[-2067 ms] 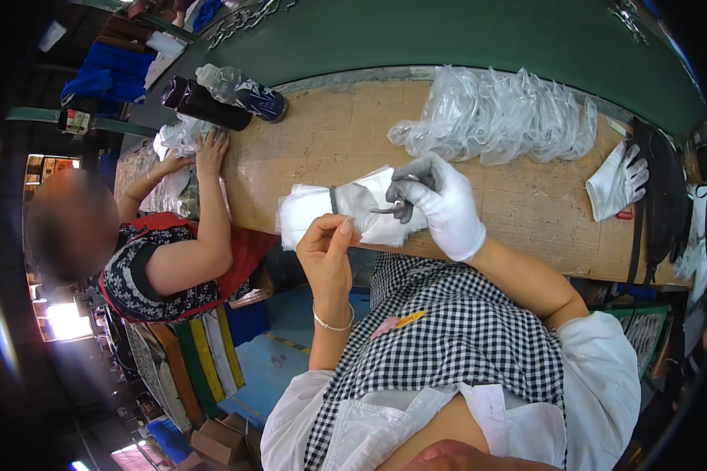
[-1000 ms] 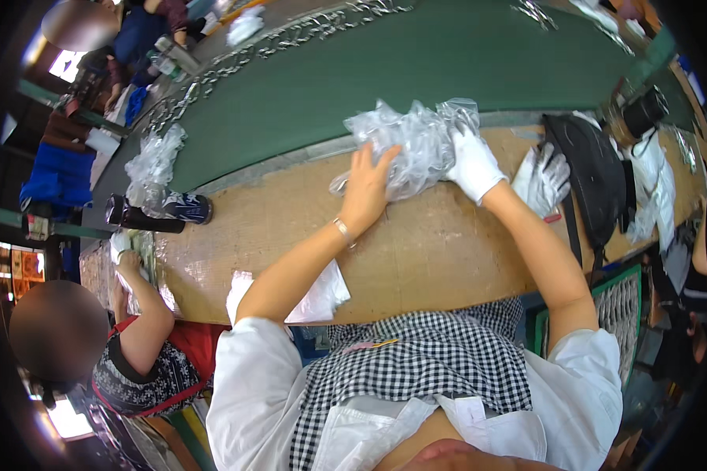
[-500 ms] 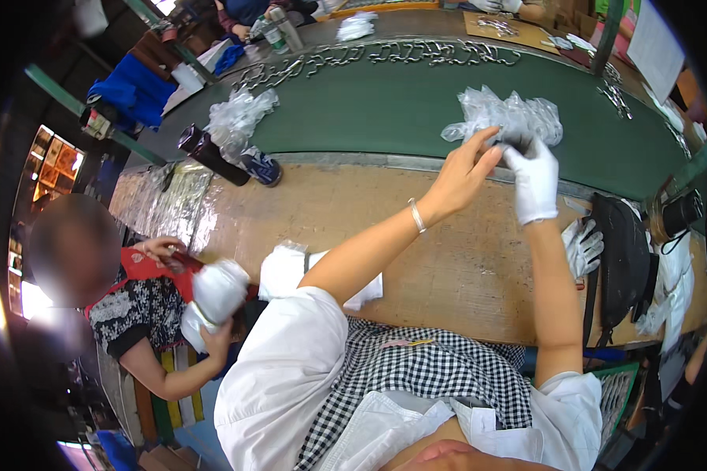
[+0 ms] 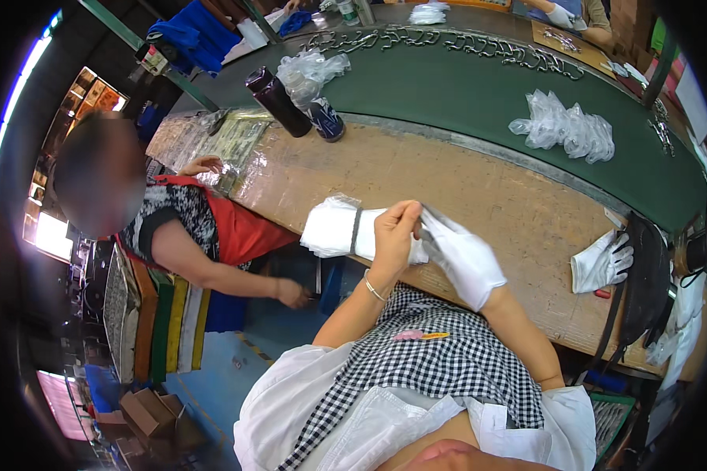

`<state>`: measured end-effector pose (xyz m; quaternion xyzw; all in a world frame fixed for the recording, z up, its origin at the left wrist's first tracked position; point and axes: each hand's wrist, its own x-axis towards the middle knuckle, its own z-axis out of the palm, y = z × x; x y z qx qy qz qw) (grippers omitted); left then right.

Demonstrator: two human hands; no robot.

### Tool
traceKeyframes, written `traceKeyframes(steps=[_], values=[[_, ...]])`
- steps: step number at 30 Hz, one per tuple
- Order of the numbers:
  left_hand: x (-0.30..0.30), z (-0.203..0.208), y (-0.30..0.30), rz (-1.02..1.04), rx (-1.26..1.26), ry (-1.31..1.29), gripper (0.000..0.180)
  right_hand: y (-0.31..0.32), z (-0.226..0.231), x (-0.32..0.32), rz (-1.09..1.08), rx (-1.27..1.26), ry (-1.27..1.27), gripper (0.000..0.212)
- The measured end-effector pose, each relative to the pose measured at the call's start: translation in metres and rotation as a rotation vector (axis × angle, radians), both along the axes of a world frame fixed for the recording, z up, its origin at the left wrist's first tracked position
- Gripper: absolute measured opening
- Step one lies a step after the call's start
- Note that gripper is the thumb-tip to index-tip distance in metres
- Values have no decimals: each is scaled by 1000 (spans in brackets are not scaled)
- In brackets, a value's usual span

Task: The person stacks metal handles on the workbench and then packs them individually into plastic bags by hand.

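Observation:
My bare left hand [image 4: 394, 233], with a bracelet at its wrist, pinches the fingertip end of a white work glove [image 4: 470, 265]. That glove is worn on my right hand [image 4: 457, 253], whose fingers stretch toward the left hand, dark grey and slightly blurred at their ends. Both hands are above the table's near edge. Just left of and partly behind my left hand lies a white bundle [image 4: 330, 228] with a dark grey band round it. Another white glove [image 4: 602, 261] rests on the table to the right.
Clear plastic bags [image 4: 562, 127] lie on the green belt [image 4: 440, 90], with metal hooks [image 4: 479, 45] along its far side. A dark purple flask [image 4: 277, 102] and a bottle [image 4: 325, 119] stand at the left. A black bag [image 4: 646, 271] sits right. A co-worker [image 4: 188, 228] is at my left.
Both hands have come back from the plastic bags on the belt to the near edge. My left hand now pinches the right glove's end. The co-worker no longer holds the white bundle.

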<state>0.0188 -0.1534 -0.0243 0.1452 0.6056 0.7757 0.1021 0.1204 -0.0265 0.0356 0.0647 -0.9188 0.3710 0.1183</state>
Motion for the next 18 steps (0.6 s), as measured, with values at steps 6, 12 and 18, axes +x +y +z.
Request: traceKeyframes(steps=[6, 12, 18], values=[[-18, 14, -19, 104, -35, 59, 23, -20, -10, 27, 113, -804, -99, 44], [-3, 39, 2, -91, -127, 188, 20, -9, 17, 10, -43, -755, -109, 40], [25, 37, 27, 36, -432, 694, 15, -18, -11, 27, -25, -1392, 171, 38]])
